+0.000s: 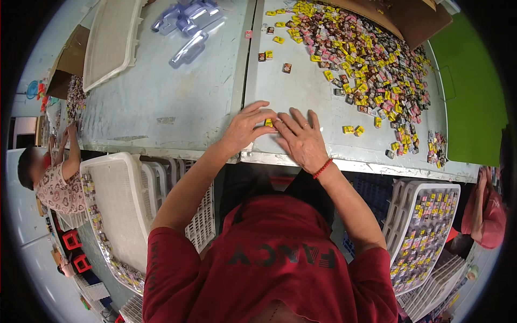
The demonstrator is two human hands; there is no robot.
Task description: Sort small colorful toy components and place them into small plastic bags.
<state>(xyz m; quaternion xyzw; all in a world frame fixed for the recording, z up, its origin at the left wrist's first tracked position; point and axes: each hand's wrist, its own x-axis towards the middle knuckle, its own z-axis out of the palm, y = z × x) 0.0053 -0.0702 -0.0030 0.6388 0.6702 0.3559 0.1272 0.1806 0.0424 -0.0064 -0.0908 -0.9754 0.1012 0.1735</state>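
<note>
My left hand [245, 128] rests at the near edge of the table, its thumb and fingers curved around a small yellow box [268, 123]. Beside it, my right hand [302, 139] lies palm down with its fingers spread. Its foremost fingers reach the left fingertips and the box's right side, and they partly hide what lies between the hands. A red bead bracelet [323, 168] circles my right wrist. Ahead and to the right spreads a big heap of small boxes [355, 59] in yellow, pink, brown and black. Two loose yellow boxes [353, 130] lie right of my right hand.
Clear plastic pieces [189, 27] and a white tray [110, 43] lie on the left tabletop. A cardboard box [401, 19] stands behind the heap. White crates [121, 210] flank me below the table, with a filled tray [423, 237] at right. People work on both sides.
</note>
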